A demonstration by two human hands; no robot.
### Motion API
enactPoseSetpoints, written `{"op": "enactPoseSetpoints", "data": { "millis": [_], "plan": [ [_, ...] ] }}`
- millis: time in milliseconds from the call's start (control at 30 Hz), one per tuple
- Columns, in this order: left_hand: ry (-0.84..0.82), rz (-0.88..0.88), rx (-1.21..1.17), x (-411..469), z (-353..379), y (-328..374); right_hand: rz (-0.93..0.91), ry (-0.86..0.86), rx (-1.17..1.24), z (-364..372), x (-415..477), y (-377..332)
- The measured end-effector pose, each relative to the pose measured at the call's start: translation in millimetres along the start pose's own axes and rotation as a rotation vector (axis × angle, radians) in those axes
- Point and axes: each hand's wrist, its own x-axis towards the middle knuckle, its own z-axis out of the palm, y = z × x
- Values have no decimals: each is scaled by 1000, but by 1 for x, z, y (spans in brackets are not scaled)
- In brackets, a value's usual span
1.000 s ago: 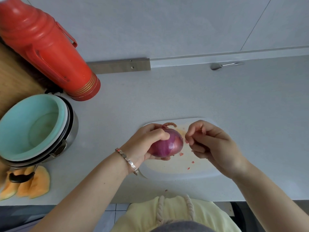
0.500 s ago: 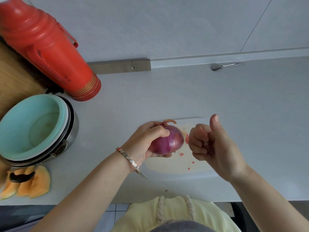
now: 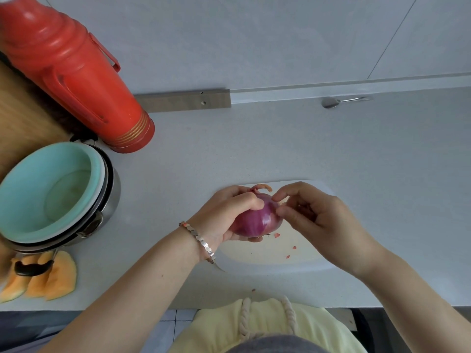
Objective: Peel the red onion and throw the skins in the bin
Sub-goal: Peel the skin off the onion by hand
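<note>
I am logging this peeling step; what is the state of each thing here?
red onion: held over the cutting board, glossy layer showing
left hand: grips the red onion
right hand: fingertips pinch at the red onion's end
cutting board: lies flat, skin bits on it
teal bowl: nested in the pot, empty

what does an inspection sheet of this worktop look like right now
surface: grey countertop, white cutting board under the hands
job's things: red onion held over the board, skin bits on board; bin not seen
clutter: red flask, teal bowl in a pot, melon slices, spoon
hands: left hand grips the onion; right hand pinches at its skin
cables: nothing seen
surroundings: pale wall, metal strip at its foot
</note>
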Motion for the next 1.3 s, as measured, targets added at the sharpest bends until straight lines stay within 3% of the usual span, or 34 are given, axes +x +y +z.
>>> {"op": "enactPoseSetpoints", "data": {
  "millis": [700, 833, 1033, 1200, 1300],
  "plan": [
    [-41, -21, 36, 0, -1, -1, -14, -140, -172, -3, 4, 2],
    [-55, -96, -191, 3, -1, -3, -64, -35, -8, 2, -1, 6],
    [-74, -222, -505, -2, 2, -1, 78, 144, 408, 15, 0, 14],
    [-78, -263, -586, -3, 5, -1, 164, 169, 702, 20, 6, 11],
    [-61, -262, -589, -2, 6, -4, 170, 212, 758, 22, 8, 14]
  ]
}}
